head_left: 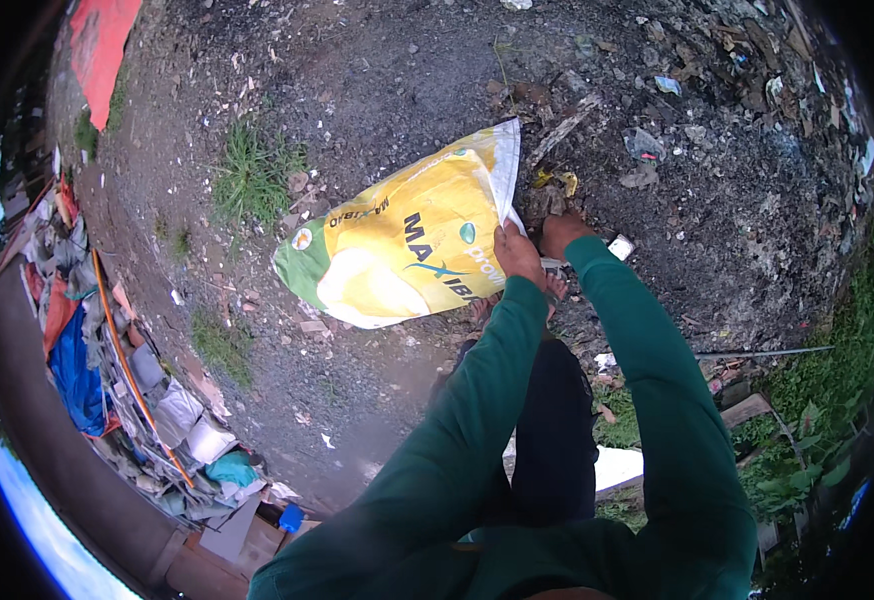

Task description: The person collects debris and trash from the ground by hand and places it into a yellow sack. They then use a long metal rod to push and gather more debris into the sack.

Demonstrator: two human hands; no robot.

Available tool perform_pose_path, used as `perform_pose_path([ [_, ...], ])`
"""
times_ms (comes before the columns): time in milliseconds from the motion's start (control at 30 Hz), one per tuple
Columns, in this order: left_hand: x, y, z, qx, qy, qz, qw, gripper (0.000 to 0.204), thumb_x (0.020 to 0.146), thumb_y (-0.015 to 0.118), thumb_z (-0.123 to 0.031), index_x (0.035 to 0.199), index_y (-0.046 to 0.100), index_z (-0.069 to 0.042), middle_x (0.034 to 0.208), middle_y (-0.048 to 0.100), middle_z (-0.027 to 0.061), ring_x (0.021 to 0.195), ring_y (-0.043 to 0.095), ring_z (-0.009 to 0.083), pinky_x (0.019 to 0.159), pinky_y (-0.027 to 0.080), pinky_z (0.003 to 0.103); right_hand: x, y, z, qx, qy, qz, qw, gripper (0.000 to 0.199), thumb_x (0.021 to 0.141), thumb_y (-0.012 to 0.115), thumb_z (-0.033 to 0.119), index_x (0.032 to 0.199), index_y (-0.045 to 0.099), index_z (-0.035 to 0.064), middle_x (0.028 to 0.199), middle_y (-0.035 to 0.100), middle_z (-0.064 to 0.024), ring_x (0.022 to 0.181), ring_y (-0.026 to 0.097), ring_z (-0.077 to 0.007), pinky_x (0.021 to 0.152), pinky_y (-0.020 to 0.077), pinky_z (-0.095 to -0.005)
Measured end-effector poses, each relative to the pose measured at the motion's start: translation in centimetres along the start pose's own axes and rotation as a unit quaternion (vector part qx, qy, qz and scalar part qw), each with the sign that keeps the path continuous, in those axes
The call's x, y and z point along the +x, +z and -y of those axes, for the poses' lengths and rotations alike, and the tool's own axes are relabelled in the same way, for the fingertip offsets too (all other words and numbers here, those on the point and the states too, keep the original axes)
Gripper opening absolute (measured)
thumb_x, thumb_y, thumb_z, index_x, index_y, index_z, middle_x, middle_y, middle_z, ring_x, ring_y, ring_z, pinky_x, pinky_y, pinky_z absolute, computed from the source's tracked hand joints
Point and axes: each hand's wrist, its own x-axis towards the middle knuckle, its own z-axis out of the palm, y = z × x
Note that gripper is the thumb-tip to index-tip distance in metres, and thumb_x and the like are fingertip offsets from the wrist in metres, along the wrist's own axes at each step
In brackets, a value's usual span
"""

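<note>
Yellow sack point(387, 240) lies on the ground point(387, 80); the left hand point(522, 256) has its grip clamped on the near side of the sack's mouth, best held raised so it gapes. Just right of the sack, the right hand point(563, 234) is low, its grip unclear: I cannot tell. Farther off, right of the sack, lies a plastic scrap point(643, 144).

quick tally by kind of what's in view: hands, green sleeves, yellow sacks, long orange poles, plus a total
Hands: 2 (left hand, right hand)
Green sleeves: 2 (left sleeve, right sleeve)
Yellow sack: 1
Long orange pole: 1
Total: 6
</note>
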Motion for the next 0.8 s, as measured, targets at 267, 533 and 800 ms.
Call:
perform_pose_path([
  [267,0.3,-6.6,-3.3,-0.090,-0.058,0.162,0.981,0.044,0.107,0.045,-0.037,0.134,0.063,-0.007,0.121,0.069,0.0095,0.106,0.067,0.0263,0.091,0.054,0.043,-2.4,2.5,4.0,0.004,-0.024,-0.078,0.997,0.034,0.087,0.068,0.020,0.115,0.077,0.0034,0.127,0.070,-0.0246,0.116,0.070,-0.0378,0.096,0.0587,-0.0474],
  [533,-1.6,-22.7,-14.8,-0.151,-0.080,0.226,0.959,0.044,0.104,0.049,-0.038,0.133,0.064,-0.008,0.128,0.069,0.0103,0.116,0.067,0.0306,0.104,0.052,0.052,-11.4,6.9,20.6,-0.086,-0.020,-0.078,0.993,0.034,0.082,0.069,0.017,0.109,0.077,-0.0011,0.115,0.073,-0.0289,0.112,0.072,-0.0390,0.096,0.0583,-0.0474],
  [800,-0.1,-52.0,-30.3,-0.173,-0.085,0.387,0.902,0.051,0.106,0.044,-0.039,0.146,0.056,-0.009,0.144,0.061,0.0123,0.131,0.058,0.0354,0.115,0.041,0.060,-27.2,15.8,52.3,0.012,0.117,-0.176,0.977,0.040,0.080,0.069,0.018,0.113,0.076,-0.0049,0.123,0.069,-0.0300,0.114,0.070,-0.0448,0.096,0.0577,-0.0497],
])
